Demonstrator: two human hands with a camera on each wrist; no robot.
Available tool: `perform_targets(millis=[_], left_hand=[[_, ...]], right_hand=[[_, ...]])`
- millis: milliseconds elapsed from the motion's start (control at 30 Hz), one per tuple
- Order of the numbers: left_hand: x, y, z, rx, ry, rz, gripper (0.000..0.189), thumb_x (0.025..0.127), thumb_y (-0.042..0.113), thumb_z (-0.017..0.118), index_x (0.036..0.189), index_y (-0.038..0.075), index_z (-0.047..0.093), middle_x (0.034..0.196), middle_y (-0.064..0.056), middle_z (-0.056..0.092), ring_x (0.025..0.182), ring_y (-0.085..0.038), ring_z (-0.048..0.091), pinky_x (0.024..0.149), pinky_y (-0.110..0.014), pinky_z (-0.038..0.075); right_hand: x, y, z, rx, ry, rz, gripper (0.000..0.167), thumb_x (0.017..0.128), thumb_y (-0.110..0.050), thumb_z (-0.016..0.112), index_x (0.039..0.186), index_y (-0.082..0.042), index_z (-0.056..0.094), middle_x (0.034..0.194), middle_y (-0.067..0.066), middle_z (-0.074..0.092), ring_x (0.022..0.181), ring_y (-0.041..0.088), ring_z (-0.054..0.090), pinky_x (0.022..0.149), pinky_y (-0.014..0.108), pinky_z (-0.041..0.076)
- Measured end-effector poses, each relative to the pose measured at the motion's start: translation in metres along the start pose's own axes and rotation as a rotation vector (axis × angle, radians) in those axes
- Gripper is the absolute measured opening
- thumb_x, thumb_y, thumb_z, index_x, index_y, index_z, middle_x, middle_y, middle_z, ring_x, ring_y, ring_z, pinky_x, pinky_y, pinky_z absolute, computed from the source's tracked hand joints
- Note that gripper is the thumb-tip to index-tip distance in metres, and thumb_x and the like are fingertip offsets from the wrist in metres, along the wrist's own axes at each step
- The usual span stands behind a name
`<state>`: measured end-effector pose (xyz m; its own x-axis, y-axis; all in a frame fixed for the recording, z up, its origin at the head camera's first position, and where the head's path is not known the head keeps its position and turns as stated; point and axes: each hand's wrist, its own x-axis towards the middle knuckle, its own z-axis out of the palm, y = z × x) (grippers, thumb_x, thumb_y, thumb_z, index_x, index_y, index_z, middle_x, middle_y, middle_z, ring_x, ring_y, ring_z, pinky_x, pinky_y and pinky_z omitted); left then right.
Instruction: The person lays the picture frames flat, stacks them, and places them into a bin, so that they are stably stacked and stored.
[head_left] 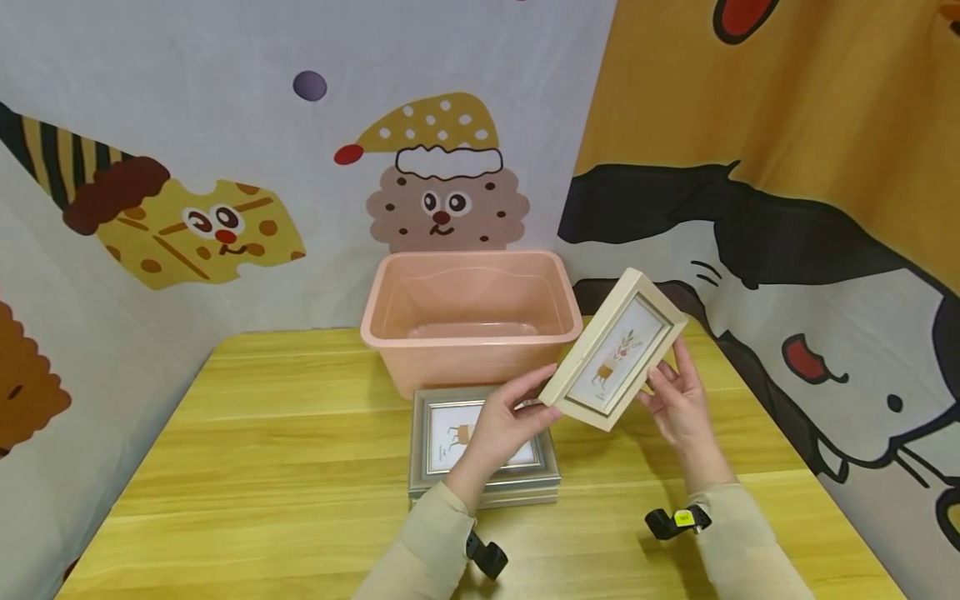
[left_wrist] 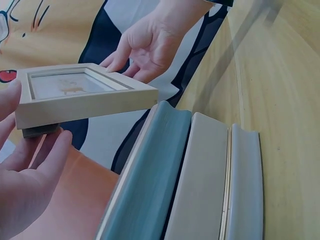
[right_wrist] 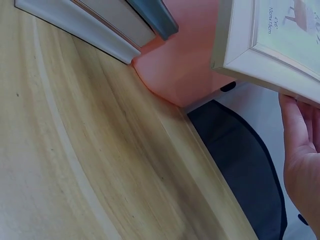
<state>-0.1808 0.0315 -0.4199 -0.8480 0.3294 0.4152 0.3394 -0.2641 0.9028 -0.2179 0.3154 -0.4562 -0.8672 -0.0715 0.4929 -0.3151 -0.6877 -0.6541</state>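
Note:
A cream wooden picture frame with a small printed picture of a plant is held tilted above the table, to the right of the pink bin. My left hand grips its lower left end, thumb on the front and fingers underneath in the left wrist view. My right hand holds the opposite long edge, its fingertips partly hidden behind the frame. Under my left forearm lies a stack of picture frames, a silver-grey one on top. Teal and cream frame edges show in the left wrist view.
A pink plastic bin stands behind the stack at the back of the wooden table. Cartoon-printed cloth hangs behind and beside the table.

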Motion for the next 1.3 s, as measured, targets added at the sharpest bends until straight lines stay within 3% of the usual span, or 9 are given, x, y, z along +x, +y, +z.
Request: perform_targets(millis=[267, 500, 900, 1300], left_hand=[[-0.0019, -0.0031, -0.0013, 0.048, 0.057, 0.007, 0.054, 0.082, -0.006, 0.077, 0.133, 0.002, 0.062, 0.118, -0.018, 0.066, 0.1, -0.018, 0.062, 0.086, -0.036, 0.057], [-0.0036, -0.0031, -0.0025, 0.088, 0.093, 0.01, 0.051, 0.083, -0.002, 0.078, 0.132, 0.005, 0.064, 0.119, -0.012, 0.068, 0.1, -0.019, 0.064, 0.079, -0.028, 0.056], [-0.0032, -0.0059, -0.002, 0.066, 0.132, 0.042, 0.047, 0.083, -0.004, 0.077, 0.128, 0.0, 0.065, 0.118, -0.015, 0.068, 0.098, -0.015, 0.065, 0.077, -0.025, 0.056], [-0.0043, -0.0065, -0.0057, 0.083, 0.178, 0.01, 0.044, 0.085, -0.002, 0.075, 0.128, 0.001, 0.066, 0.114, -0.016, 0.07, 0.092, -0.013, 0.065, 0.076, -0.029, 0.059]], right_hand=[[-0.0004, 0.0031, 0.0037, -0.005, 0.017, 0.002, 0.073, 0.099, 0.02, 0.027, 0.159, -0.023, 0.025, 0.131, 0.014, 0.061, 0.11, 0.025, 0.064, 0.08, 0.04, 0.059], [-0.0021, 0.0051, 0.0069, -0.024, 0.04, 0.006, 0.074, 0.099, 0.019, 0.029, 0.158, -0.026, 0.026, 0.129, 0.013, 0.062, 0.11, 0.024, 0.064, 0.08, 0.04, 0.059], [-0.0025, 0.0082, 0.0074, -0.015, 0.033, -0.008, 0.074, 0.099, 0.02, 0.026, 0.159, -0.023, 0.023, 0.131, 0.014, 0.06, 0.11, 0.024, 0.063, 0.08, 0.04, 0.059], [-0.0029, 0.0092, 0.0055, 0.017, -0.019, 0.004, 0.076, 0.098, 0.021, 0.025, 0.159, -0.024, 0.022, 0.134, 0.015, 0.058, 0.114, 0.026, 0.061, 0.085, 0.043, 0.057]])
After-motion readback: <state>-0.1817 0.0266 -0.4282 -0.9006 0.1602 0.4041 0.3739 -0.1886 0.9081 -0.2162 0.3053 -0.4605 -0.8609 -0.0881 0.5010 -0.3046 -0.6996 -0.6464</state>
